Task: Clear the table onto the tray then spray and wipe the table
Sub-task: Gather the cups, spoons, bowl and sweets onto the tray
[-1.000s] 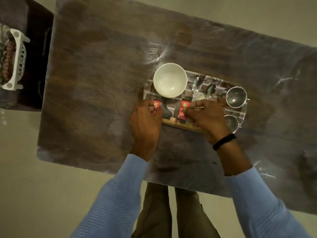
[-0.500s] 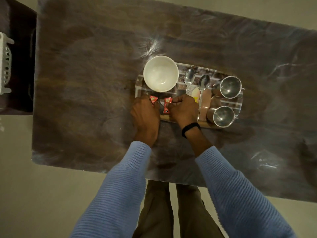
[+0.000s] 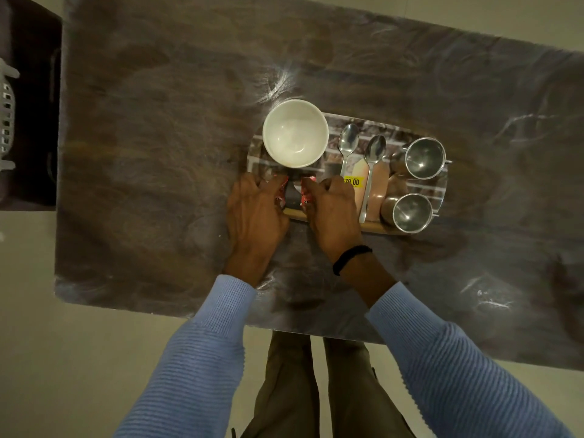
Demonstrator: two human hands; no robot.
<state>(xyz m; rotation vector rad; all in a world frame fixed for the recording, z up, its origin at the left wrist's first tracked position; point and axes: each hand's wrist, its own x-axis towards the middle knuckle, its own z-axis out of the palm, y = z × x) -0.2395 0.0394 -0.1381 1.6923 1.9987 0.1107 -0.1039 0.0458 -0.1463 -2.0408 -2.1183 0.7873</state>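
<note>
Left fingers (image 3: 256,185) and right fingers (image 3: 330,184) each pinch a sachet (image 3: 306,194); I'd lay both flat on the tray (image 3: 376,228) just ahead.

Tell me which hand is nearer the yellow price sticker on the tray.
Right. The right hand, gripping a red sachet, sits just left of the yellow price sticker, its knuckles almost at it. The left hand, gripping the other red sachet, lies farther left.
</note>
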